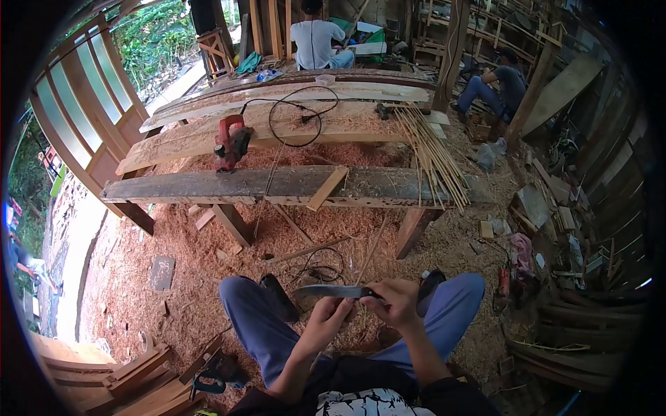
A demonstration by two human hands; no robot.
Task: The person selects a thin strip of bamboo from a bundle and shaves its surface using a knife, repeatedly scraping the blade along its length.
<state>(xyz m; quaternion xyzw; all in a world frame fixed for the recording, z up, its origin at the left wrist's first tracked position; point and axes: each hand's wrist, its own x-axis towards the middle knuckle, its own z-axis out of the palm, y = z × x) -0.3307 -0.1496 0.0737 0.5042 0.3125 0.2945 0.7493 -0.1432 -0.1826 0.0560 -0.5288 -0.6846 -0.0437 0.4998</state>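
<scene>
A knife [333, 291] with a dark handle lies crosswise in front of me, its blade pointing left. My right hand [394, 302] is closed round the handle. Close beside it, my left hand [329, 320] is closed under the blade near the handle. A thin bamboo strip [371, 251] rises from between the hands toward the bench; which hand grips it is hard to tell. Ahead, a bundle of thin bamboo sticks [433, 156] rests across the planks of a low bench [243, 184].
A red power planer [232, 143], a black cable and a hammer [402, 109] lie on the bench. Shavings cover the floor. Lumber is stacked at the lower left and right, with a power tool [216, 374] at lower left. Two people [316, 41] [501, 83] sit farther back.
</scene>
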